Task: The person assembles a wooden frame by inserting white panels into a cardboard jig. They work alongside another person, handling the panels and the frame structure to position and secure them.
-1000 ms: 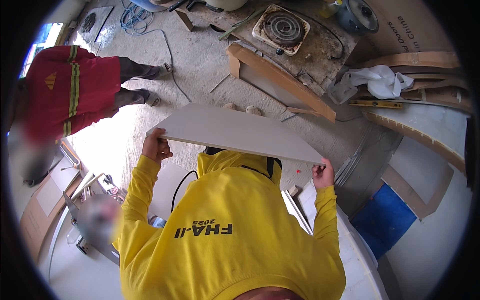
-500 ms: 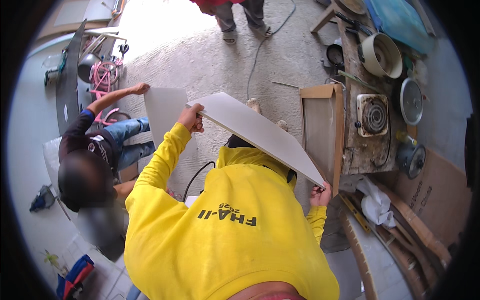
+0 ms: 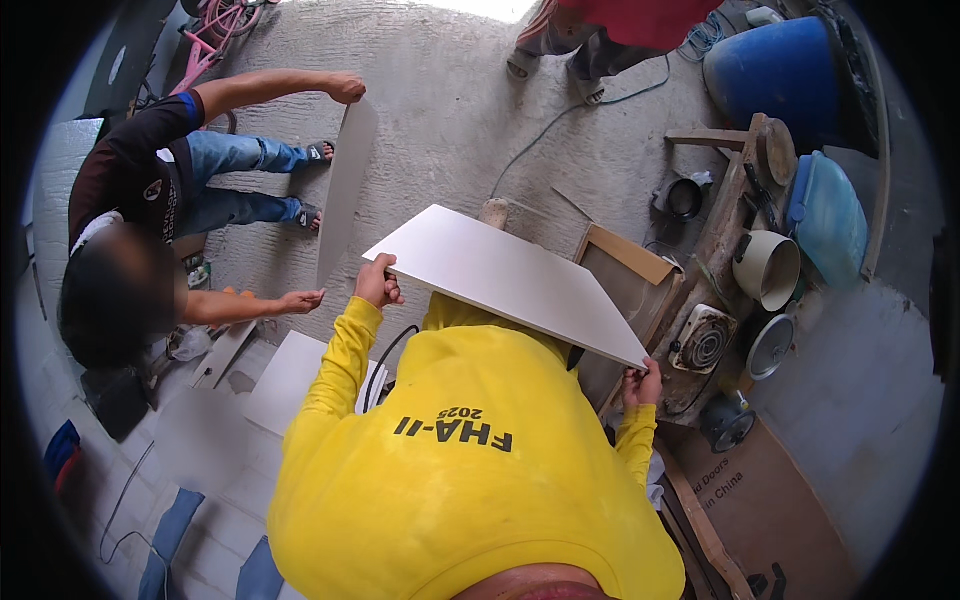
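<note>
Two pale panels (image 3: 505, 282) (image 3: 346, 190), now apart

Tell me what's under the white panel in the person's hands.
Past the white panel, part of a foot shows against the concrete floor; the yellow sweatshirt disappears under the near edge. The rest is covered.

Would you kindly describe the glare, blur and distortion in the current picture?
In the head view, glare bleaches the concrete floor at the top edge; in the head view, a co-worker's head is blurred, the white panel fairly sharp; in the head view, fisheye vignetting blackens the corners.
</note>
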A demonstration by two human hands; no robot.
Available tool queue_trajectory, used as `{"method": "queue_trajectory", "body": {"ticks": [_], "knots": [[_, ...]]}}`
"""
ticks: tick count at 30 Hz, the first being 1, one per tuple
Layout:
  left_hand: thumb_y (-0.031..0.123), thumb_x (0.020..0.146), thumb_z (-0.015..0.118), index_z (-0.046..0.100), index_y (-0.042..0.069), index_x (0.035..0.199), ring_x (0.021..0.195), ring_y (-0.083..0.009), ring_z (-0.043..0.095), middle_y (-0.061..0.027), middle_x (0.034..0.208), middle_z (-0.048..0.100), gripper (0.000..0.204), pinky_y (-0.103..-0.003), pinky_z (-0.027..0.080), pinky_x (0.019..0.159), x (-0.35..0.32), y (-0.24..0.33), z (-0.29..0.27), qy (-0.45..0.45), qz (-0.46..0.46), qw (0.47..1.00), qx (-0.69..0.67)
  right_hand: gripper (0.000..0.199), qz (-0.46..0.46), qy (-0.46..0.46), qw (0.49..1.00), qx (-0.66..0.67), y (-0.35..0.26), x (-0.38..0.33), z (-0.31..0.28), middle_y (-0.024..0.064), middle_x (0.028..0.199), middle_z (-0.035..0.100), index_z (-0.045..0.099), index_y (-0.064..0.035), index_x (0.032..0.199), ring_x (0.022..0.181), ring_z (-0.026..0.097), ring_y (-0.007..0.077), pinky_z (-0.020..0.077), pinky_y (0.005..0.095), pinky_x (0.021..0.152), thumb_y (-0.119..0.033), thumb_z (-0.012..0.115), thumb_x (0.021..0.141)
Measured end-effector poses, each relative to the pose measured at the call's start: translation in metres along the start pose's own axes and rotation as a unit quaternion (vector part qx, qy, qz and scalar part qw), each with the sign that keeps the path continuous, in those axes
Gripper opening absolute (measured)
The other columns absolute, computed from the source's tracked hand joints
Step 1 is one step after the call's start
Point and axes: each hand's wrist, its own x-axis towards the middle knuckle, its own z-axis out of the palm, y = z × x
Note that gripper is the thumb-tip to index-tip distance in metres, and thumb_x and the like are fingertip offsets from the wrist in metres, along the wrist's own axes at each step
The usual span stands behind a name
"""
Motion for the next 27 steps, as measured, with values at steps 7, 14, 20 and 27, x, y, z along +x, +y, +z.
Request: {"method": "queue_trajectory", "body": {"ticks": [7, 14, 20, 27], "knots": [[0.030, 0.076, 0.055, 0.039, 0.007, 0.063, 0.035, -0.0131, 0.039, 0.0007, 0.043, 0.034, 0.030, -0.034, 0.045, 0.039, -0.011, -0.067, -0.029, 0.060, -0.002, 0.987, -0.148, 0.013, -0.010, -0.084, 0.985, -0.151, -0.066, 0.013, 0.081, 0.0001, 0.056, 0.045, 0.045, -0.0124, 0.070, 0.047, 0.049, 0.0156, 0.0366, 0.0241, 0.039, -0.019, 0.055, 0.077], [0.030, 0.076, 0.056, 0.038, 0.012, 0.057, 0.037, -0.0142, 0.037, 0.0017, 0.041, 0.032, 0.032, -0.036, 0.043, 0.044, -0.012, -0.154, -0.036, 0.104, -0.004, 0.944, -0.312, 0.013, -0.054, -0.183, 0.937, -0.293, -0.093, 0.052, 0.179, 0.0028, 0.057, 0.050, 0.050, -0.0096, 0.077, 0.047, 0.051, 0.0168, 0.0379, 0.0252, 0.039, -0.022, 0.054, 0.080], [0.031, 0.074, 0.057, 0.038, 0.015, 0.056, 0.038, -0.0141, 0.038, 0.0026, 0.041, 0.033, 0.031, -0.035, 0.044, 0.046, 0.018, -0.231, -0.023, 0.140, 0.014, 0.892, -0.429, 0.018, -0.095, -0.267, 0.872, -0.400, -0.080, 0.086, 0.279, 0.0059, 0.056, 0.050, 0.051, -0.0043, 0.075, 0.043, 0.051, 0.0174, 0.0389, 0.0277, 0.036, -0.022, 0.053, 0.079], [0.029, 0.072, 0.057, 0.037, 0.015, 0.057, 0.041, -0.0148, 0.039, 0.0026, 0.042, 0.033, 0.029, -0.037, 0.046, 0.049, 0.062, -0.287, -0.009, 0.168, 0.008, 0.831, -0.531, 0.020, -0.132, -0.308, 0.803, -0.493, -0.037, 0.086, 0.385, 0.0079, 0.057, 0.051, 0.049, -0.0009, 0.078, 0.042, 0.051, 0.0172, 0.0422, 0.0286, 0.035, -0.020, 0.052, 0.079]]}}
